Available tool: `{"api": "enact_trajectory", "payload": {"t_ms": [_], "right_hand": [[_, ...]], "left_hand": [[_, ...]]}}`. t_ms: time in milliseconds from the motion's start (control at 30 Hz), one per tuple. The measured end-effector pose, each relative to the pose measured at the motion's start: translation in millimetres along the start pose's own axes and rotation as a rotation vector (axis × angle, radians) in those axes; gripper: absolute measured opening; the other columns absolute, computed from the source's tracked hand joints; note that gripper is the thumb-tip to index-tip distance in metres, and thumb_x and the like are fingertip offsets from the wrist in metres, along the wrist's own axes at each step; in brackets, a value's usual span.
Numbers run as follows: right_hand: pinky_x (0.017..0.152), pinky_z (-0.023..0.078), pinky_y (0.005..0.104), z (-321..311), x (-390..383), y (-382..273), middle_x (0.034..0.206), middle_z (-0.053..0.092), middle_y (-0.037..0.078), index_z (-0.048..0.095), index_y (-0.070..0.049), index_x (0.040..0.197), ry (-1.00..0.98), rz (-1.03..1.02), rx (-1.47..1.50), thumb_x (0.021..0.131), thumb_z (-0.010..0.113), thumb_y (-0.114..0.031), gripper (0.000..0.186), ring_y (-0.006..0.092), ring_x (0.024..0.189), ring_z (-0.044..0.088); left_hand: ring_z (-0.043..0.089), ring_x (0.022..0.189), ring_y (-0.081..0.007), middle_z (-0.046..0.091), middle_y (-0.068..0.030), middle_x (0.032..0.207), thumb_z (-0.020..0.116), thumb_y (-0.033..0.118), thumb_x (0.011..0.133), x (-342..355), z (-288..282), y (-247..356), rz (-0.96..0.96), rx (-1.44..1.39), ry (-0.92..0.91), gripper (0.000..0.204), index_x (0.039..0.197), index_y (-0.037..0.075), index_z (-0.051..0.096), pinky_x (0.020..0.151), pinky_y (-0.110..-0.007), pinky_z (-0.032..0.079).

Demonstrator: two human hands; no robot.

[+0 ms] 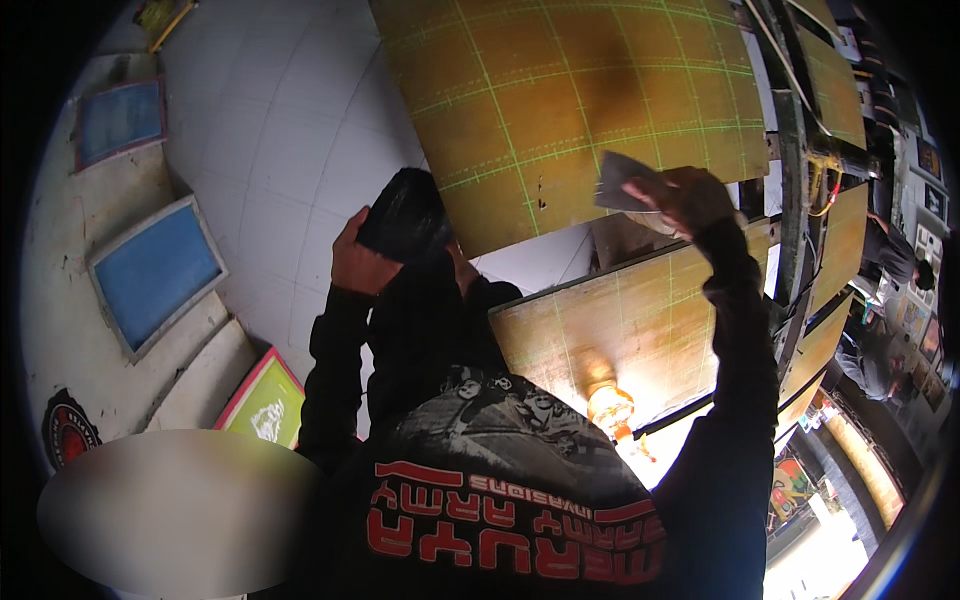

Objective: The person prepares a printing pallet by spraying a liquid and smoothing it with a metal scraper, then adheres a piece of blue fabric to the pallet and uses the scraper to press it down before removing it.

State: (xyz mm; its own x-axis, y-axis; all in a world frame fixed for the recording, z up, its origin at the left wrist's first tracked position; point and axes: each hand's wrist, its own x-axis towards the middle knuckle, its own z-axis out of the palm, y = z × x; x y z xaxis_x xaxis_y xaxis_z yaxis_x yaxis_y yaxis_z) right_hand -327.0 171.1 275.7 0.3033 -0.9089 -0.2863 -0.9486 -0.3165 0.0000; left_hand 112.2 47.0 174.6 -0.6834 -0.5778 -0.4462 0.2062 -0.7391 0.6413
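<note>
My left hand (357, 258) is wrapped around a black, blocky object (405, 215) beside the left edge of a yellow-brown board (600, 90). The kind of black object cannot be made out. Green grid lines cross the board, and a small dark mark sits near its lower edge. Over that board's lower right edge, my right hand (690, 200) grips a thin, flat grey piece (618, 182) between thumb and fingers. Something pale shows under the right hand, too unclear to name. A second gridded board (600, 310) lies nearer, below my right forearm.
Blue framed screens (160, 272) lean on the left, with a pink-edged green one (262, 398) nearer. A bright light (610, 408) glows by the nearer board. Metal framing (793, 180) runs along the right, with hanging cables. A person in dark clothes (885, 250) is at the far right.
</note>
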Motion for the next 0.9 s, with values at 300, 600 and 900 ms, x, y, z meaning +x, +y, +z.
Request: {"api": "enact_trajectory", "payload": {"t_ms": [300,600,900], "right_hand": [[0.055,0.051,0.0417,-19.6,6.0,12.5,0.079,0.062,0.009,0.061,-0.037,0.114,-0.141,0.184,-0.096,0.089,0.059,-0.032,0.026,0.0289,0.070,0.063],[0.055,0.051,0.0410,-17.2,-9.5,81.6,0.078,0.062,0.009,0.058,-0.036,0.123,-0.107,0.003,-0.158,0.082,0.063,-0.014,0.047,0.0291,0.065,0.062],[0.080,0.050,0.0369,-44.1,68.2,5.0,0.087,0.068,0.013,0.070,-0.005,0.090,-0.431,0.501,0.183,0.078,0.058,-0.068,0.066,0.0284,0.084,0.065]], "left_hand": [[0.052,0.117,-0.0213,0.056,-0.0081,0.128,0.050,0.018,0.092,18.2,-2.9,-18.3,-0.046,-0.271,0.025,0.042,0.130,0.001,0.047,0.101,-0.035,0.038],[0.039,0.133,-0.0272,0.045,-0.0143,0.141,0.035,0.030,0.097,26.9,-23.5,-23.1,-0.048,0.048,-0.016,0.052,0.139,-0.001,0.039,0.113,-0.043,0.025],[0.057,0.113,-0.0227,0.059,-0.0123,0.123,0.068,0.020,0.081,41.4,8.4,-6.0,-0.171,-0.691,-0.006,0.053,0.127,0.002,0.050,0.099,-0.032,0.044]]}}
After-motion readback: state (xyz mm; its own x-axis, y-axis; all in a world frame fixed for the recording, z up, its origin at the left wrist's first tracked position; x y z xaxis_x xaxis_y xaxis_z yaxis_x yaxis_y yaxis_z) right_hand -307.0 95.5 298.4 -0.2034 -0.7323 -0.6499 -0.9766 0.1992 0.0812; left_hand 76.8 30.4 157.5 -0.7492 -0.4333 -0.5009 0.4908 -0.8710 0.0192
